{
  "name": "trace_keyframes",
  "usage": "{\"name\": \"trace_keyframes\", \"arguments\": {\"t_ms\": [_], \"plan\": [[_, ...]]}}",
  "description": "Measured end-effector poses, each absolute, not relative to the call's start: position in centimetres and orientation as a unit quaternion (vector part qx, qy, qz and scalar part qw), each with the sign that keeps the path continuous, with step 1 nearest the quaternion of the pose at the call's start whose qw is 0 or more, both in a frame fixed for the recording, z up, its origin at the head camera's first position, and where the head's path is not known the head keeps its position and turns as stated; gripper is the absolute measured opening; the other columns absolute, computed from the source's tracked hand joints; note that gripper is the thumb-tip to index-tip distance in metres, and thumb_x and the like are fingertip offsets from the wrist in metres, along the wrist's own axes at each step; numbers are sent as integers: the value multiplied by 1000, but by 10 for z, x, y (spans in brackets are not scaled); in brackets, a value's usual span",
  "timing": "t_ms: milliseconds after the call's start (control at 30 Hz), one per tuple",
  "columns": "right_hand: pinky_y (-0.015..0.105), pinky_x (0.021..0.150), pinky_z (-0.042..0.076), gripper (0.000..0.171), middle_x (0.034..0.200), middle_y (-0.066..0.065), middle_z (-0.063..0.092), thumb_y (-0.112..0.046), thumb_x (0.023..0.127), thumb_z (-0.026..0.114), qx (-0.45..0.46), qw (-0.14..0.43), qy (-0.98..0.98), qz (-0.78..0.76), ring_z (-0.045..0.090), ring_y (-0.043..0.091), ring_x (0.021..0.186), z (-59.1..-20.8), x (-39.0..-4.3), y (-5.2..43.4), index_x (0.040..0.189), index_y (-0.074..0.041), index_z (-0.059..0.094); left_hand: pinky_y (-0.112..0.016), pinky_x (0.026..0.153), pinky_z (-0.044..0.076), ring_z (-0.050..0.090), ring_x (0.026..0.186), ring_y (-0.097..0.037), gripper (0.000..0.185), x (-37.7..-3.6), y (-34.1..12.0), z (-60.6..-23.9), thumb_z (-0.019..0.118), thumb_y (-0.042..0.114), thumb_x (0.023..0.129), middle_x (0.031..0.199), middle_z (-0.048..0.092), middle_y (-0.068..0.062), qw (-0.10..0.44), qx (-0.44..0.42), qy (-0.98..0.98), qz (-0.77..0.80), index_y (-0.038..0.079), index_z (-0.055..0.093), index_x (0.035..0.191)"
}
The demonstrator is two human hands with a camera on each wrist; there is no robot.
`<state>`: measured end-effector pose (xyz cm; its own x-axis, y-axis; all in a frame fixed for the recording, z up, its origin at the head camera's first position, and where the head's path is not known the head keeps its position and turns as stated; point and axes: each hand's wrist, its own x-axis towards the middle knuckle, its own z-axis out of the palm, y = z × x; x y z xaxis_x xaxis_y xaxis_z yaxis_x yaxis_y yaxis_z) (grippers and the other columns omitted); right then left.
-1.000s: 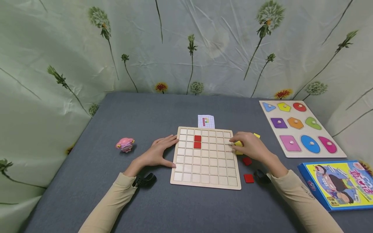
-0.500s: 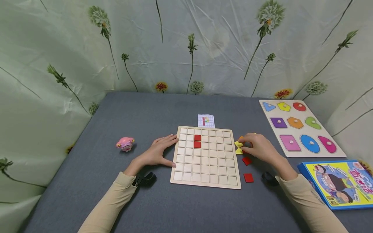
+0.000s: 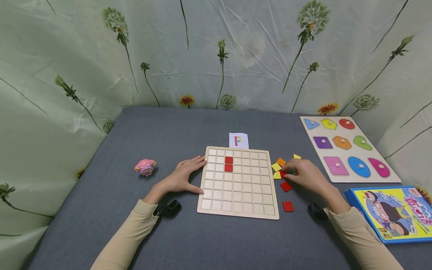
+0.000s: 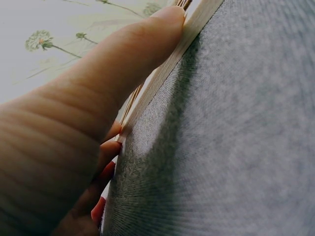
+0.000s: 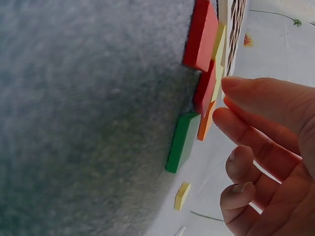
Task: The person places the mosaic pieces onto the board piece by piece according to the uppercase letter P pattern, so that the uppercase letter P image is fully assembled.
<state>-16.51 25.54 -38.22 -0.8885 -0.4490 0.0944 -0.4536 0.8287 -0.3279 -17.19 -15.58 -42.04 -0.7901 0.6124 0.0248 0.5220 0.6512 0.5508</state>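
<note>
A wooden grid board (image 3: pixel 243 187) lies mid-table, with two red tiles (image 3: pixel 228 164) set one above the other in its grid. My left hand (image 3: pixel 180 176) rests against the board's left edge, thumb and fingertips touching the rim. Right of the board, my right hand (image 3: pixel 307 175) hovers over a red tile (image 5: pixel 205 88); its thumb and index finger are parted with nothing between them. Near that tile lie yellow tiles (image 3: pixel 276 167), an orange tile (image 3: pixel 281 162) and a green tile (image 5: pixel 183 142), which the hand hides in the head view. Two more red tiles (image 3: pixel 286 186) lie closer.
Behind the board is a small printed pattern card (image 3: pixel 238 140). A pink toy (image 3: pixel 145 167) stands at left. At right are a shape puzzle board (image 3: pixel 352 150) and a blue-and-yellow box (image 3: pixel 391 213). Another yellow piece (image 3: pixel 297 156) lies beyond my right hand.
My right hand has moved right and slightly nearer, away from the board's right edge, uncovering yellow and orange tiles. The left hand and the board have stayed put.
</note>
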Motion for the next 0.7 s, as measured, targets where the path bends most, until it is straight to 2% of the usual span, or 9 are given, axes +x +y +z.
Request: {"name": "trace_keyframes", "arguments": {"t_ms": [433, 700], "plan": [[22, 61, 41, 23, 95, 9, 70, -10, 76, 71, 220, -24, -960, 169, 54, 13, 76, -384, -164, 260, 99, -6, 71, -56, 109, 16, 20, 144, -31, 97, -172, -156, -421, 79, 45, 66, 153, 27, -10, 80, 312, 905, 277, 10, 33, 144], [20, 59, 38, 21, 90, 6, 68, -10, 76, 71, 222, -30, -959, 174, 50, 11, 70, -386, -167, 260, 97, -5, 71, -55, 109, 15, 19, 144, -29, 98, -173, -156, -423, 78, 45, 67, 154, 26, -8, 83, 309, 907, 272, 11, 31, 145]]}}
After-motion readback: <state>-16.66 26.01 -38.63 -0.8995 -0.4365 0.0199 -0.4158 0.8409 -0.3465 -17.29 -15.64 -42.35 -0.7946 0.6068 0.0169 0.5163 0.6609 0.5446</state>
